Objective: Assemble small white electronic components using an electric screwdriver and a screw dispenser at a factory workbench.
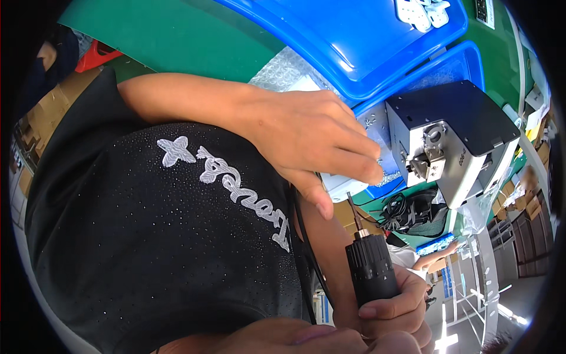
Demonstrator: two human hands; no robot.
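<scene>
My left hand (321, 138) reaches across from the left, palm down. Its fingers are bent and the thumb stands apart from them, with nothing visible between. Under it lies a white object (341, 190), mostly hidden by the hand. At the lower right, my right hand (401, 310) wraps round a black electric screwdriver (371, 268). The thin metal bit (354, 211) points up, just beyond my left thumb and fingertips. Right of my left hand stands a black-and-white boxy machine (457, 138) with a metal fitting on its front. Small screws (389, 177) lie in a blue tray between them.
A large blue bin (348, 35) at the top holds white parts (423, 13). Bubble wrap (283, 68) lies on the green tabletop (177, 41). Black cables (395, 212) sit below the machine. Another person's arm (436, 258) shows at the right.
</scene>
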